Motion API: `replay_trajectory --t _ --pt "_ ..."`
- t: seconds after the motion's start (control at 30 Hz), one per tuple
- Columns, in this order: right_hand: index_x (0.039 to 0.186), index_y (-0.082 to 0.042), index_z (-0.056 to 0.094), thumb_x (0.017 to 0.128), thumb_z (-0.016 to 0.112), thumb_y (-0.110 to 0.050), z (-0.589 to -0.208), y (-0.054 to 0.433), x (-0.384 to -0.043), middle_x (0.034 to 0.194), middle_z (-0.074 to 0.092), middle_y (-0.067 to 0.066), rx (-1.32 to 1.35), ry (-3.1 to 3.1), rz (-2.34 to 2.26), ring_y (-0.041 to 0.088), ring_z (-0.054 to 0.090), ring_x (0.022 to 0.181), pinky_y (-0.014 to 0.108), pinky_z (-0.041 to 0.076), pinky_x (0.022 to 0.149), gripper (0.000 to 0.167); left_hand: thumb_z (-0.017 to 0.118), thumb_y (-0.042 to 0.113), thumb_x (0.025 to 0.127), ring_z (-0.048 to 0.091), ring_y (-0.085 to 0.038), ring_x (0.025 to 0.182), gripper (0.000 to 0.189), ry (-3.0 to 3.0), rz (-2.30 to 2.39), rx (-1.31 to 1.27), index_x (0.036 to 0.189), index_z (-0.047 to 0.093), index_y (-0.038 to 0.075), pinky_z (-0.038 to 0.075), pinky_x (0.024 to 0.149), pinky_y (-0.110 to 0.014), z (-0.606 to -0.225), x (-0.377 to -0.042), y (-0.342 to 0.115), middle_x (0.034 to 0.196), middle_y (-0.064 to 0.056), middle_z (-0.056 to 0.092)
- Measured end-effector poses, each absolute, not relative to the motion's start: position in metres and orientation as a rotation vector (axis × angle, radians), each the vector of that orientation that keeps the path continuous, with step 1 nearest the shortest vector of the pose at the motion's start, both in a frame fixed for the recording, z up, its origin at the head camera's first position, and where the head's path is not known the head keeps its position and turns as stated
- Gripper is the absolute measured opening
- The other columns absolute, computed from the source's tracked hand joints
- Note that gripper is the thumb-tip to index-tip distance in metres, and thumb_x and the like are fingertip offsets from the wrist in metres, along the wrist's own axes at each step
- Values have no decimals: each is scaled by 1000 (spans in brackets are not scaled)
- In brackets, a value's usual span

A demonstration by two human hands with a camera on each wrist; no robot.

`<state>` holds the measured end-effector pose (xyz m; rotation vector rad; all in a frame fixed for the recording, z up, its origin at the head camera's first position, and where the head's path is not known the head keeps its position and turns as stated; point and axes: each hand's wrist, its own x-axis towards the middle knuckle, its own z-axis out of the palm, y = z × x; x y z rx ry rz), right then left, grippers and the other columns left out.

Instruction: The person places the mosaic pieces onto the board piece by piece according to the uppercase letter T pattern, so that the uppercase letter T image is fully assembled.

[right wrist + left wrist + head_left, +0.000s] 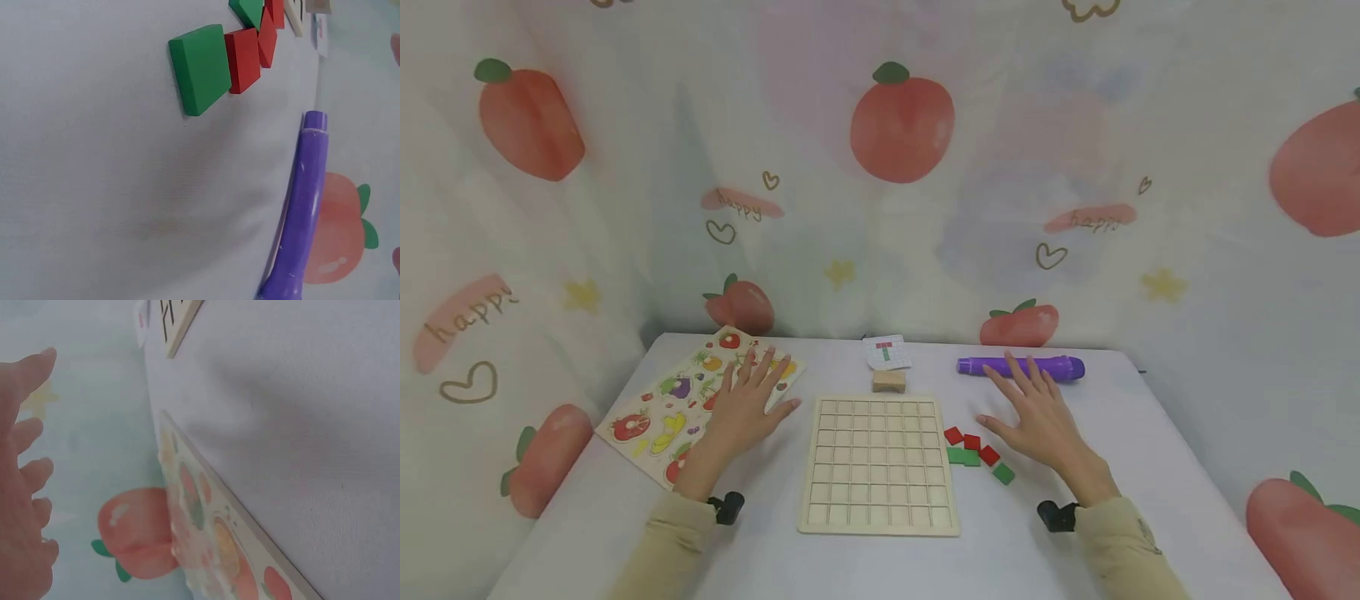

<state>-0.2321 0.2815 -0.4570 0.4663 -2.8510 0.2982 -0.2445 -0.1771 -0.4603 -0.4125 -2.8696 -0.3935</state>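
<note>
My left hand (pixel 745 412), fingers spread, is held over the right part of a fruit puzzle board (pixel 651 433). In the left wrist view its fingertips stand apart from the puzzle board (pixel 250 540). My right hand (pixel 1041 425) hovers with spread fingers, holding nothing. Beyond its fingertips lies a purple stick (pixel 1063 368), thicker at its right end. Left of that hand are several small square tiles, red ones (pixel 972 442) and green ones (pixel 1003 473). Between the hands lies a pale wooden grid board (pixel 880 450) with bare squares.
Behind the grid board stand a small wooden block (pixel 889 382) and a white card (pixel 886 353) with a red and green pattern on a grid. A white cloth (pixel 760 550) covers the table. A fruit-printed curtain (pixel 880 250) hangs along the back and sides.
</note>
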Motion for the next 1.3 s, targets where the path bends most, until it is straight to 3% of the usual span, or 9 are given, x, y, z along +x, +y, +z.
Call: replay_trajectory --t 0.2,0.47,0.73,0.97,1.13,1.3 --pt "159 -16 39 86 77 -47 -456 284 -231 169 22 21 468 -2840 290 53 14 155 71 12 126 88 65 48 98 6 -42 160 81 -2895 -393 -408 163 30 15 4 129 -66 -464 -244 -179 171 -17 21" --pt "159 -15 41 87 77 -46 -458 283 -230 168 25 23 472 -2847 295 53 16 154 72 15 125 86 68 48 96 11 -45 158 81 -2933 -344 -408 162 34 14 6 129 -65 -466 -241 -179 170 -19 24" --pt "153 -13 50 88 78 -41 -464 280 -230 164 34 24 508 -2857 348 53 24 152 73 19 123 75 64 50 98 16 -47 156 80 -3078 -354 -504 162 33 13 15 128 -66 -471 -234 -170 169 -20 26" --pt "138 -6 63 88 80 -32 -480 275 -238 155 46 27 522 -2878 503 51 38 144 73 35 115 60 69 49 95 19 -46 156 84 -3220 -678 -660 160 35 8 19 128 -65 -482 -230 -161 167 -21 29" --pt "135 -6 65 90 79 -27 -487 273 -244 151 51 25 486 -2943 610 48 44 141 70 42 112 51 74 52 90 16 -42 158 91 -3286 -865 -645 162 33 15 22 127 -64 -490 -230 -156 170 -15 25" --pt "130 -7 68 92 76 -22 -492 267 -247 136 64 18 471 -3001 823 41 55 128 64 49 108 42 81 53 84 13 -37 160 100 -3326 -915 -627 163 31 17 21 128 -62 -495 -229 -154 172 -10 23"
